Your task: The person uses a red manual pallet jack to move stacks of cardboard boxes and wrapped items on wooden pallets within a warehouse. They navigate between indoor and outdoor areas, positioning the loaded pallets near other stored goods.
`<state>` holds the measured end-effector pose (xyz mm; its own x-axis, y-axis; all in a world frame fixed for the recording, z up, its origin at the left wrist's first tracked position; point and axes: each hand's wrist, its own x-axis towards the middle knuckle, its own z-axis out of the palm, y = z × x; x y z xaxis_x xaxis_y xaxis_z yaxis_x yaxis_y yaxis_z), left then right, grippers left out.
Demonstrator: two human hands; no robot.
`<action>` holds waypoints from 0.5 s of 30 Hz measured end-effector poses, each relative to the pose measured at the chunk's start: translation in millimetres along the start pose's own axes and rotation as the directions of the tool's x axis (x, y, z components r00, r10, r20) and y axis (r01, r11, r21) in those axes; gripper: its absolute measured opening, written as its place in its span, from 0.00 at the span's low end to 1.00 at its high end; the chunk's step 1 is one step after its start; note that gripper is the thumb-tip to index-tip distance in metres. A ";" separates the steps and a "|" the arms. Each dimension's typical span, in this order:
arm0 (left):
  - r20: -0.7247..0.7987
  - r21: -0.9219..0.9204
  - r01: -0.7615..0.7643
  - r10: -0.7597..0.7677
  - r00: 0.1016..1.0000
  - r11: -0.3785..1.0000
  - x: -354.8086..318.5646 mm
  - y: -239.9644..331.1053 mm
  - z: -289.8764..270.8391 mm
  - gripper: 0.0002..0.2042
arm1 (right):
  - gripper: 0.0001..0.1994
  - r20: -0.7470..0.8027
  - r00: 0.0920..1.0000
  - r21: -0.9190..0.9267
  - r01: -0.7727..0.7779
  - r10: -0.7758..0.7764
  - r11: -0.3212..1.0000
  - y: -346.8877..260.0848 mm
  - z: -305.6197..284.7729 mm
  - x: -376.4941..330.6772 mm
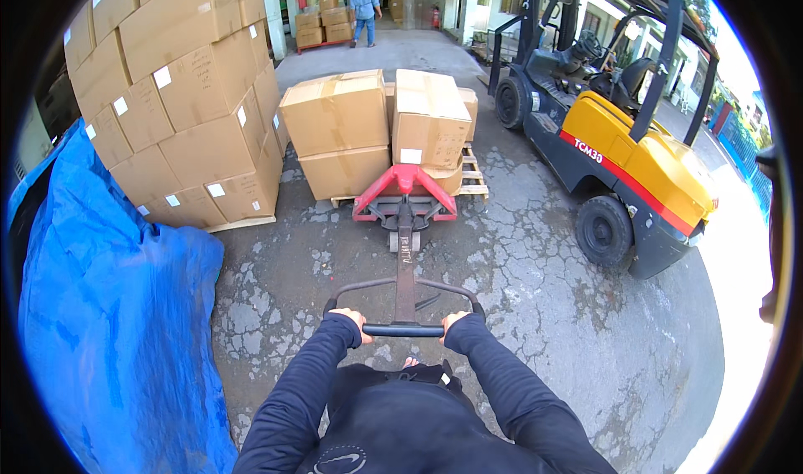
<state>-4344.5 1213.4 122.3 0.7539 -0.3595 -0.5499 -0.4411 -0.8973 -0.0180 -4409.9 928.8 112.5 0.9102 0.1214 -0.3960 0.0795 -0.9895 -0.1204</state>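
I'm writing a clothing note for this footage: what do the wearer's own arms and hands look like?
Both arms are covered by long, dark navy-to-black fabric sleeves: the left sleeve and the right sleeve look plain and creased, reaching about the wrists. The left hand and right hand are bare, without gloves.
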 end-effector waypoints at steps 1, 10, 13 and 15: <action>-0.010 0.015 0.010 -0.010 1.000 1.000 -16.5 5.3 12.5 0.28 | 0.15 0.011 1.000 -0.021 0.009 -0.008 1.000 -5.7 8.4 -17.5; -0.016 0.023 0.002 -0.001 1.000 1.000 -168.4 38.2 147.3 0.28 | 0.15 0.059 0.997 -0.001 -0.054 0.054 0.999 -87.4 109.1 -190.2; 0.013 0.035 0.019 -0.020 1.000 0.999 -221.0 42.6 178.6 0.28 | 0.15 0.062 0.997 0.011 -0.057 0.056 0.998 -117.3 130.3 -247.3; 0.032 0.065 0.030 -0.032 0.999 0.997 -256.8 49.8 196.6 0.28 | 0.15 0.060 0.997 0.043 -0.042 0.039 0.998 -129.5 146.1 -285.0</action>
<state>-4655.8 1311.5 98.4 0.7518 -0.3226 -0.5751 -0.4492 -0.8890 -0.0885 -4739.0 1033.7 108.0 0.8865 0.0870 -0.4545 0.0241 -0.9895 -0.1425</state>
